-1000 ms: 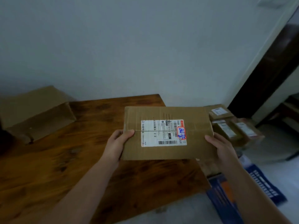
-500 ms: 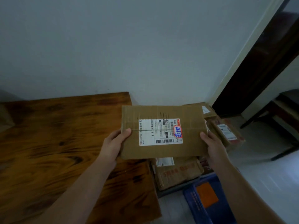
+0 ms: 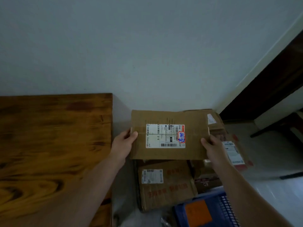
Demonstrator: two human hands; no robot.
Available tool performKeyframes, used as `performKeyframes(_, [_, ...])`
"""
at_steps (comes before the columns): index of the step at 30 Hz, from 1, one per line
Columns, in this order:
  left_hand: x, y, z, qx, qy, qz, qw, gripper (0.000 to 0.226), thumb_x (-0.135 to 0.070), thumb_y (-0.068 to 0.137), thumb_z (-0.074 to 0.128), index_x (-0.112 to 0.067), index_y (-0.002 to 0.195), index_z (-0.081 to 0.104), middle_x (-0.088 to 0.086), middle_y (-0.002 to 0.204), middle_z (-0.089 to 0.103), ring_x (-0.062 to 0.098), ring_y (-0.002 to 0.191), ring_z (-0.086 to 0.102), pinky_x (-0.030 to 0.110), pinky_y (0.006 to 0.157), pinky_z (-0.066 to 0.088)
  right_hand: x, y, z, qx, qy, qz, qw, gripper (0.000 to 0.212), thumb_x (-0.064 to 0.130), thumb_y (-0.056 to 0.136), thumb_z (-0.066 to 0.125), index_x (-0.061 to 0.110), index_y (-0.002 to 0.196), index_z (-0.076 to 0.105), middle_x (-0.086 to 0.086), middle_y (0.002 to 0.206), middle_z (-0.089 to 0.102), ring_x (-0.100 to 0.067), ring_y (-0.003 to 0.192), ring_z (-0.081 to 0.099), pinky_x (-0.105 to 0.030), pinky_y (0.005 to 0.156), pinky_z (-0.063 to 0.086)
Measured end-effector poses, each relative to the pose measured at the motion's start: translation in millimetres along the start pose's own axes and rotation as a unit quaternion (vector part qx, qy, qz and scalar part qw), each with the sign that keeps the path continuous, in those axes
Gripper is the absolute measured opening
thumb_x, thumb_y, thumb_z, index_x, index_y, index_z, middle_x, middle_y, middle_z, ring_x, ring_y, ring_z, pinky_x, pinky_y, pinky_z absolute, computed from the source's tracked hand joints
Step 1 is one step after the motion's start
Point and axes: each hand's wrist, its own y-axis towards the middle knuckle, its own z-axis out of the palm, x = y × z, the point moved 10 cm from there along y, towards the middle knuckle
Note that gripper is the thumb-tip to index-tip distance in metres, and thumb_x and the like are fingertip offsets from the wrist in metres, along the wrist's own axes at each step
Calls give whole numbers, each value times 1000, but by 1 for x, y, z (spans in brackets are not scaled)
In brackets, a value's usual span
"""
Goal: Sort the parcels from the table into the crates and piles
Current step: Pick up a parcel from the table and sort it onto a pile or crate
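A flat brown cardboard parcel with a white shipping label and a red sticker with blue writing hangs in the air to the right of the wooden table. My left hand grips its left edge with the thumb on top. My right hand grips its right edge the same way. Below the parcel a pile of cardboard parcels lies on the floor against the wall. The corner of a blue crate with an orange tag shows at the bottom.
More labelled parcels lie on the floor to the right of the pile. A dark door frame and dark furniture legs stand at the far right. The pale wall is close behind.
The parcel has moved right, off the table's edge and over the floor pile. My view has turned right with it, and the cardboard box on the table's left has left the frame.
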Motion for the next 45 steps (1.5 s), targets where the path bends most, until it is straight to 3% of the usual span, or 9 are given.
performKeyframes(4, [33, 49, 30, -61, 46, -33, 997, 34, -36, 96, 49, -24, 128, 53, -8, 101, 53, 16, 95, 48, 37, 83, 39, -22, 80, 29, 26, -65, 22, 997, 38, 25, 96, 48, 22, 134, 46, -5, 130, 53, -27, 119, 49, -46, 99, 40])
performKeyframes(13, [165, 153, 59, -149, 68, -130, 978, 34, -30, 99, 42, -29, 132, 50, 4, 123, 58, 22, 104, 54, 39, 89, 45, -134, 209, 133, 155, -199, 38, 967, 49, 16, 94, 50, 22, 140, 34, -5, 126, 53, -25, 114, 52, -34, 81, 41])
performKeyframes(18, [258, 210, 64, -136, 99, -187, 968, 40, -31, 98, 45, -21, 137, 45, 7, 129, 56, 27, 114, 54, 45, 98, 43, -229, 247, 188, 202, -257, 92, 941, 50, 9, 94, 49, 17, 140, 31, -10, 128, 50, -28, 112, 52, -34, 81, 44])
performKeyframes(22, [315, 251, 74, -93, 112, -190, 971, 33, -26, 95, 54, -19, 127, 55, 5, 115, 62, 21, 96, 59, 35, 78, 49, -293, 270, 216, 243, -282, 130, 919, 48, 8, 93, 51, 11, 138, 36, -14, 133, 48, -31, 119, 48, -40, 96, 43])
performKeyframes(25, [345, 272, 83, -66, 102, -192, 974, 31, -19, 94, 55, -16, 125, 58, 9, 118, 63, 20, 94, 59, 30, 80, 47, -322, 288, 226, 231, -274, 151, 921, 43, 6, 92, 53, 11, 134, 42, -14, 133, 49, -31, 121, 47, -41, 98, 40])
performKeyframes(29, [364, 301, 89, -74, 118, -170, 976, 34, -16, 96, 51, -16, 130, 55, 9, 128, 58, 21, 104, 56, 29, 87, 44, -336, 320, 247, 203, -271, 136, 931, 44, 4, 89, 57, 10, 132, 46, -16, 131, 51, -34, 120, 48, -41, 98, 42])
performKeyframes(33, [371, 332, 91, -102, 110, -141, 979, 35, -16, 97, 49, -19, 132, 52, 0, 119, 57, 5, 83, 54, 13, 63, 41, -337, 357, 265, 145, -250, 101, 952, 39, -2, 83, 60, 6, 121, 55, -19, 120, 59, -36, 107, 56, -38, 85, 48])
performKeyframes(37, [371, 347, 85, -121, 106, -112, 981, 37, -18, 96, 52, -20, 132, 52, 7, 127, 57, 16, 100, 55, 29, 84, 46, -336, 376, 269, 111, -226, 81, 964, 31, 3, 84, 58, 12, 114, 59, -14, 112, 62, -27, 90, 57, -29, 69, 45])
performKeyframes(45, [342, 332, 95, -81, 212, -109, 968, 38, -25, 97, 47, -13, 133, 47, 9, 131, 54, 14, 102, 51, 24, 81, 42, -314, 349, 272, 155, -372, 61, 913, 55, 8, 90, 56, 9, 140, 33, -20, 136, 45, -38, 122, 46, -39, 93, 43])
